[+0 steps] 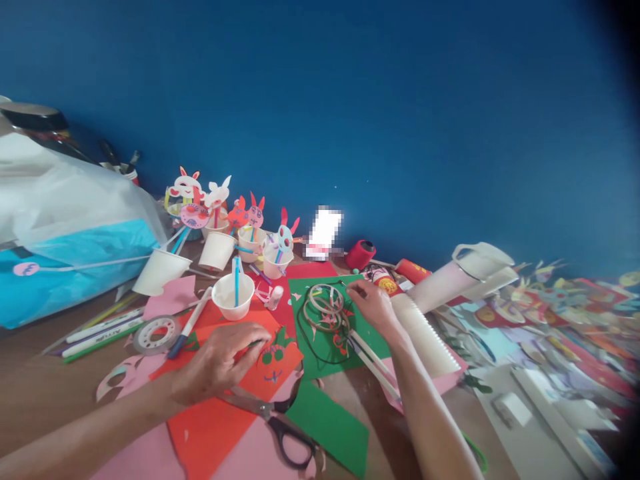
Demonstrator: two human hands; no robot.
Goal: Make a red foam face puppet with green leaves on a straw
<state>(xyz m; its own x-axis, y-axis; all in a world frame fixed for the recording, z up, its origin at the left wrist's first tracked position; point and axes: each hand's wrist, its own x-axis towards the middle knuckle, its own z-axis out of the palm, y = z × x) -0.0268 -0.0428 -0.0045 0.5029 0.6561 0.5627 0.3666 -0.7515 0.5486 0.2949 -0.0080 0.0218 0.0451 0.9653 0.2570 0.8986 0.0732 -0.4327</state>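
Black-handled scissors [269, 409] lie nearest; just beyond them, the left hand [224, 357] seems to pinch the orange face cutout [286, 357] by its edge, fingers nearly closed. Beyond and right of the scissors, the right hand [374, 307] curls beside a cable [343, 320], hold impossible to tell. Gentle pressure should prevent creases.

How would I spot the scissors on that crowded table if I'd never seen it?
Find the big orange sheet beneath the left hand. On the near side of that hand lie the scissors, blades over the orange, handles by the small green sheet. Unlike the flat paper around them, they have metal blades and black looped handles.
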